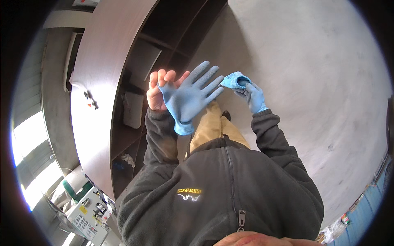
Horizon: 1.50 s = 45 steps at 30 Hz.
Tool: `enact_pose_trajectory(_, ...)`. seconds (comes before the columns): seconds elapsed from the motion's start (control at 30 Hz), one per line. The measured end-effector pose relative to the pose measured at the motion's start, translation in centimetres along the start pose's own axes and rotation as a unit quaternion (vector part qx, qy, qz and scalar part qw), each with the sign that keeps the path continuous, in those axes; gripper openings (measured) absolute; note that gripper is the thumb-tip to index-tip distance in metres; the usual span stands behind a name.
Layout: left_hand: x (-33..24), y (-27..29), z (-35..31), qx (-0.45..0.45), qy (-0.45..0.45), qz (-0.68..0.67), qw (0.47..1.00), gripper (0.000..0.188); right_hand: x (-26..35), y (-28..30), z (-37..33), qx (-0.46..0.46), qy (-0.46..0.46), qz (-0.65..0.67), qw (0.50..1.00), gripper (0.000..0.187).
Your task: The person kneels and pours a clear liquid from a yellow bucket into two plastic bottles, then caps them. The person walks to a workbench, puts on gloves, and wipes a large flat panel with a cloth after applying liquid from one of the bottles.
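A blue work glove [186, 96] hangs spread out in front of my chest, fingers pointing up and right, cuff toward the bottom. Bare and closed, my left hand [156, 88] grips this glove by its left edge with curled fingers. My right hand [255, 98] wears a similar blue glove with a greyish palm. Its fingers are closed on a light blue, tube-shaped knit piece [234, 80] with a round dark opening, which looks like a glove cuff. The spread glove's fingertips reach close to this piece; whether they touch, I cannot tell.
A long pale tabletop [100, 61] curves along my left, with a small dark and red object [89, 99] on it. Dark open shelves [164, 30] stand beneath. A white control box [88, 213] is at lower left. Plastic litter [334, 230] lies on the grey floor [320, 102] at lower right.
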<state>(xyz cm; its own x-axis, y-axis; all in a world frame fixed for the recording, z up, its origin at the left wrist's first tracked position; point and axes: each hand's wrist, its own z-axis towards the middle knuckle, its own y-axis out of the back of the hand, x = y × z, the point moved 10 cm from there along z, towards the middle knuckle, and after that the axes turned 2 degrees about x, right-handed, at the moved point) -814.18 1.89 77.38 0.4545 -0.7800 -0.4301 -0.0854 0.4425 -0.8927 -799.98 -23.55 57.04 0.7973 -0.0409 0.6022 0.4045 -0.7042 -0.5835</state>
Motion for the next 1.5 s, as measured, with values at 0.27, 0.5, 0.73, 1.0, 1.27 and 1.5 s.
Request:
enact_pose_trajectory(0.27, 9.9, -1.9, 23.0, 0.005, 0.04, -0.071, 0.997, 0.019, 18.9, 9.3, 5.7, -0.108, 0.044, -0.022, 0.993, 0.043)
enact_pose_trajectory(0.5, 28.8, -7.7, 49.3, 0.012, 0.193, -0.076, 0.978, 0.022, 41.2, 21.7, 8.3, -0.162, 0.14, 0.075, 0.974, 0.045)
enact_pose_trajectory(0.73, 57.7, -16.2, 68.2, 0.134, 0.32, -0.116, 0.931, 0.026, 62.2, 36.0, 16.5, -0.122, 0.315, 0.257, 0.905, 0.04)
enact_pose_trajectory(1.0, 81.3, -21.1, 89.5, 0.159, 0.396, -0.009, 0.904, 0.025, 91.4, 54.4, 23.3, -0.265, 0.314, 0.294, 0.863, 0.018)
enact_pose_trajectory(1.27, 99.3, -17.4, 111.8, 0.16, 0.589, 0.078, 0.788, 0.074, 117.0, 73.7, 41.9, -0.252, 0.349, 0.308, 0.848, 0.023)
enact_pose_trajectory(1.5, 112.3, -14.9, 132.1, 0.128, 0.636, 0.305, 0.697, 0.035, 133.7, 86.6, 51.1, -0.382, 0.322, 0.279, 0.82, 0.019)
